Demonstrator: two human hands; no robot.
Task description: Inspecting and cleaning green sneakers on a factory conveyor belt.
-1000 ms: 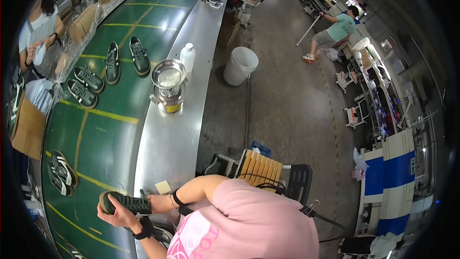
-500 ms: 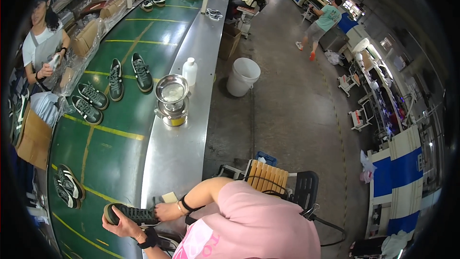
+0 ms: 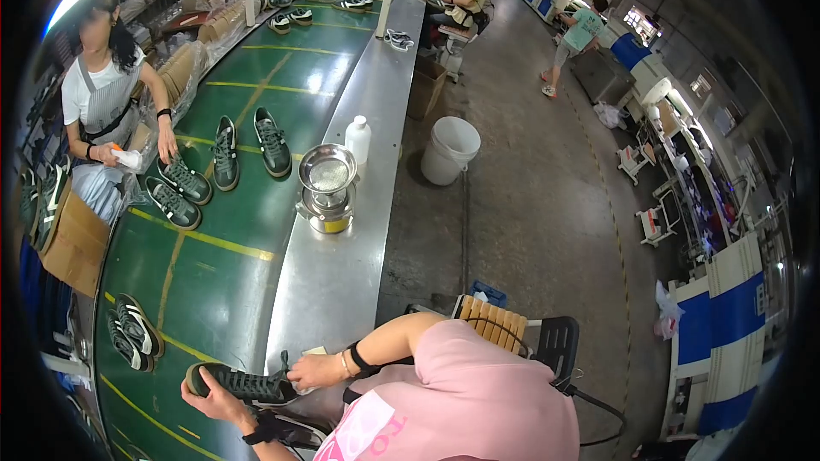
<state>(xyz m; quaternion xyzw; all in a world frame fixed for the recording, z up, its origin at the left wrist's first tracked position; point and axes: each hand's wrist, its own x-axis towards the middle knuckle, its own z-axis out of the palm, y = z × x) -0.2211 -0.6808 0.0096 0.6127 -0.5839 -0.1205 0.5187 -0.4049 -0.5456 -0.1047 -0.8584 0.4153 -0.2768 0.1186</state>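
A dark green sneaker with laces and a gum-coloured sole lies sideways at the near edge of the line. My left hand is wrapped round its toe end, thumb over the upper. At the heel opening, my right hand has its fingers curled together. A small whitish patch shows beneath those fingers, too little to name. The sneaker's tongue sticks up beside them. Partly hidden under my left wrist is another shoe. A pale yellowish block lies just beyond my right hand.
A metal ledge runs beside the green conveyor. On it stand a steel bowl dispenser and a white bottle. Several sneakers sit on the belt. Across it, a co-worker's hand touches one. A white bucket stands on the floor.
My right hand has shifted slightly back from the sneaker's opening, and the tongue now stands up. My left hand keeps its hold. The co-worker has reached down to a sneaker on the belt.
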